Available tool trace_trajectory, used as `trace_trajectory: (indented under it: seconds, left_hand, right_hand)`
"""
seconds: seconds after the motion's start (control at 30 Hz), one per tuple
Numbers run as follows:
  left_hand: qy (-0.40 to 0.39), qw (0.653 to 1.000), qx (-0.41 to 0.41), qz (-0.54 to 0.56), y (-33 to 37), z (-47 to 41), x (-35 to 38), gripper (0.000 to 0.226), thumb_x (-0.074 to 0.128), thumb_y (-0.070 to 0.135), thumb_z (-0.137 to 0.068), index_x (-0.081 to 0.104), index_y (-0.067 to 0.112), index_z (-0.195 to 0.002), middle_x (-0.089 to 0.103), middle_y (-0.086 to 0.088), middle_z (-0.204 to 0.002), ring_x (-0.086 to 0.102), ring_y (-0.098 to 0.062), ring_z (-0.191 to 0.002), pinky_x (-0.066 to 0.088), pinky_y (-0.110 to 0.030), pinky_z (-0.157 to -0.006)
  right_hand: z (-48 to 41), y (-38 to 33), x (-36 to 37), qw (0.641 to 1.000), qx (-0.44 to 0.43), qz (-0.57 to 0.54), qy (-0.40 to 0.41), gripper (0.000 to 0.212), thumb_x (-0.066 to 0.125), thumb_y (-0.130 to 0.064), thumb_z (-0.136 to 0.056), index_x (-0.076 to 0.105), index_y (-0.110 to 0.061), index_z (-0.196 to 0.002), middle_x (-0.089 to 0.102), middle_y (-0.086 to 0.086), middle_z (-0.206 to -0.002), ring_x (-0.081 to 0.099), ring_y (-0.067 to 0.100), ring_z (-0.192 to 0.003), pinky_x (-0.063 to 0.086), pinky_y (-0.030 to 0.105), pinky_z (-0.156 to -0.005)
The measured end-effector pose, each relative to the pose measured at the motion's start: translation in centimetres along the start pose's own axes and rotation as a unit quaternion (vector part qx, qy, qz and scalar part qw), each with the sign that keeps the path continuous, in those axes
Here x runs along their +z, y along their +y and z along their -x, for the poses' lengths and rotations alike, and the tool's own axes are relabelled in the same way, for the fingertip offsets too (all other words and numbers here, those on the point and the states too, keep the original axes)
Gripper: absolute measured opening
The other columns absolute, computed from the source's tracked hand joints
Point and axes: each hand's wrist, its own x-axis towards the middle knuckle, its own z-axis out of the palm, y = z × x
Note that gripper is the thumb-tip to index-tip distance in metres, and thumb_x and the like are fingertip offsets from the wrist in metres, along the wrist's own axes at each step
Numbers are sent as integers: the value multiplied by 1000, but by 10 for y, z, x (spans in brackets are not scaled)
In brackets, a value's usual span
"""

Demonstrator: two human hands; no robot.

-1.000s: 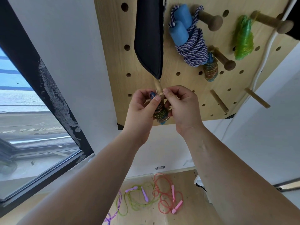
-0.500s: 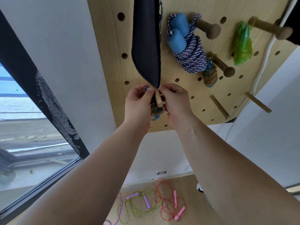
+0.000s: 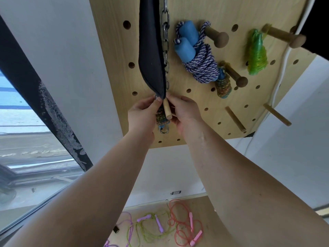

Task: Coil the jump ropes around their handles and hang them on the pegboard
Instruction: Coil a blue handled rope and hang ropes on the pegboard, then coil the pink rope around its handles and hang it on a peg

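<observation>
The plain peg [image 3: 167, 111] is hemmed in: the tip of a black padded strap [image 3: 151, 56] hangs right over its base, a steel chain [image 3: 166, 41] drops just behind, and the chain's end ring [image 3: 163, 130] sits just below. The left hand [image 3: 142, 113] and right hand [image 3: 185, 111], both holding the coiled rope [image 3: 160, 118], fill either side. Rightward the pegboard [image 3: 195, 122] face lies open up to 2 bare dowels, the near dowel [image 3: 235, 118] and the far dowel [image 3: 277, 114]. Higher right, 3 knobbed pegs carry the blue-handled rope [image 3: 201, 65], a small multicoloured bundle [image 3: 222, 86] and a green bundle [image 3: 256, 54]; a white cable [image 3: 283, 65] runs down the right edge
</observation>
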Motion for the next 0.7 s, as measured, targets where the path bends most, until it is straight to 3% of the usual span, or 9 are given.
trace_trajectory:
  seconds: [0.07, 0.23, 0.33, 0.47, 0.57, 0.7]
  left_hand:
    - [-1, 1000, 9, -16, -3, 1, -2, 11, 82, 28, -85, 75, 28, -94, 79, 7, -95, 74, -11, -93, 59, -35, -87]
    - [14, 998, 39, -42, -5, 9, -2, 10, 77, 27, -90, 72, 30, -98, 76, 14, -93, 71, 4, -80, 53, -22, -73]
    - [36, 996, 50, -70, -10, 17, -1, 21, 77, 34, -89, 70, 29, -108, 74, 12, -103, 69, -1, -89, 54, -26, -78]
    - [99, 988, 60, -98, -24, 37, -1, 39, 75, 45, -87, 65, 26, -119, 69, 9, -110, 65, -9, -97, 56, -33, -84]
    - [147, 980, 79, -110, -46, 63, -1, 32, 71, 40, -91, 62, 25, -118, 67, 4, -112, 65, -13, -96, 55, -30, -77]
    - [202, 968, 95, -113, -100, 115, 2, 13, 69, 36, -89, 62, 29, -98, 69, 1, -102, 65, -19, -91, 53, -37, -76]
  right_hand:
    - [-1, -2, -3, 1000, -1, 25, -6, 17, 78, -27, -88, 71, -12, -91, 77, 11, -95, 73, 22, -84, 56, 35, -74]
    - [5, 4, -19, 997, -55, 61, -10, 12, 72, -25, -93, 75, -14, -92, 78, 3, -90, 73, 13, -83, 53, 22, -65]
    - [15, 8, -37, 993, -76, 94, -7, 12, 67, -26, -96, 74, -17, -92, 77, -1, -89, 70, 7, -80, 55, 22, -69]
    - [35, 9, -75, 987, -87, 135, -22, 18, 64, -24, -98, 74, -16, -86, 71, 0, -80, 60, 12, -71, 48, 22, -62]
    - [56, 8, -111, 981, -113, 143, -62, 22, 62, -20, -99, 71, -13, -79, 65, 7, -81, 58, 15, -74, 50, 27, -66]
    - [78, 22, -182, 973, -119, 172, -100, 20, 64, -19, -97, 71, -3, -87, 67, 2, -82, 59, 10, -75, 49, 26, -62]
